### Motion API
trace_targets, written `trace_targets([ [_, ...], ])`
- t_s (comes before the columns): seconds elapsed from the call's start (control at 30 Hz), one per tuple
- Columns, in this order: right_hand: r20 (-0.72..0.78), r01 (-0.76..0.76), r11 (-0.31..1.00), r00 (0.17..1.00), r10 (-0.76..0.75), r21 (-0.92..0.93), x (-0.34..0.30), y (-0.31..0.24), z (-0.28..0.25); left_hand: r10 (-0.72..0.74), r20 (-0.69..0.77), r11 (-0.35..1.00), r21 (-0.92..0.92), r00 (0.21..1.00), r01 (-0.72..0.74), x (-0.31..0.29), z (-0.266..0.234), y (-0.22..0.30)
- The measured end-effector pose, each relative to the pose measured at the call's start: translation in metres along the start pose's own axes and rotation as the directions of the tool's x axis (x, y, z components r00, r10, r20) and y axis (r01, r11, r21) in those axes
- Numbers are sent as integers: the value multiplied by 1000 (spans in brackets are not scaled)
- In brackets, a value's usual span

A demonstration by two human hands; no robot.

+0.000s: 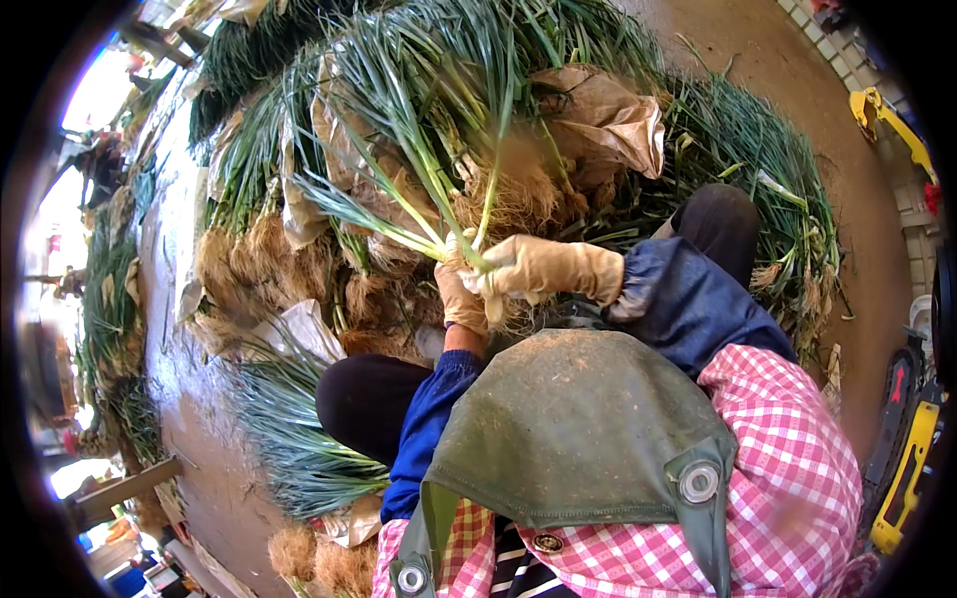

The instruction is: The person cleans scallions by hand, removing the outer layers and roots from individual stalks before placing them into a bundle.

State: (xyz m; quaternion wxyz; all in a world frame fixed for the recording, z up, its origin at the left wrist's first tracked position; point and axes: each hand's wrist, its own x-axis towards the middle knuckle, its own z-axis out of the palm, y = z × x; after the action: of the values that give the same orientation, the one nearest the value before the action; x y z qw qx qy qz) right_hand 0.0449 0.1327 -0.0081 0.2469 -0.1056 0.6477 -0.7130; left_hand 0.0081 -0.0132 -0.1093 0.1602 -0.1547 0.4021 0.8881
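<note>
In front of my lap I hold a few green onions [427, 189], their leaves fanned up and away from me and their pale roots [520, 317] hanging below. My left hand [460, 297], in a tan glove, is wrapped around the lower stalks. My right hand [543, 269], gloved the same way, pinches at the base of the stalks from the right side, close against the left. Part of the left fingers is hidden behind the stalks and the right hand. Just beyond lies a big heap of green onions [578, 30] with tangled brown roots [523, 194].
Brown paper wrapping [603, 115] lies in the heap. Another bundle of green onions [299, 439] rests by my left knee, with root clumps [344, 566] below it. More green onions [763, 149] are piled at the right. Yellow tool parts [907, 478] stand at the far right.
</note>
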Motion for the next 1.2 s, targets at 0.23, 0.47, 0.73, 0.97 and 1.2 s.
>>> trace_targets([
  [0.23,-545,15,943,819,179,332,12,68,-122,-356,219,934,103,909,341,-37,48,29],
  [0.47,-189,221,708,974,-125,670,67,50,-114,-416,298,893,-46,859,448,-40,46,32],
  [0.73,-425,-144,989,897,118,-29,103,10,-104,-383,230,888,-175,895,425,-40,39,33],
  [0.97,-447,48,998,894,-26,38,101,21,-104,-349,177,901,-209,920,382,-41,43,28],
  [1.2,-592,276,961,776,-220,4,89,24,-97,-301,117,922,-217,946,320,-41,43,30],
])
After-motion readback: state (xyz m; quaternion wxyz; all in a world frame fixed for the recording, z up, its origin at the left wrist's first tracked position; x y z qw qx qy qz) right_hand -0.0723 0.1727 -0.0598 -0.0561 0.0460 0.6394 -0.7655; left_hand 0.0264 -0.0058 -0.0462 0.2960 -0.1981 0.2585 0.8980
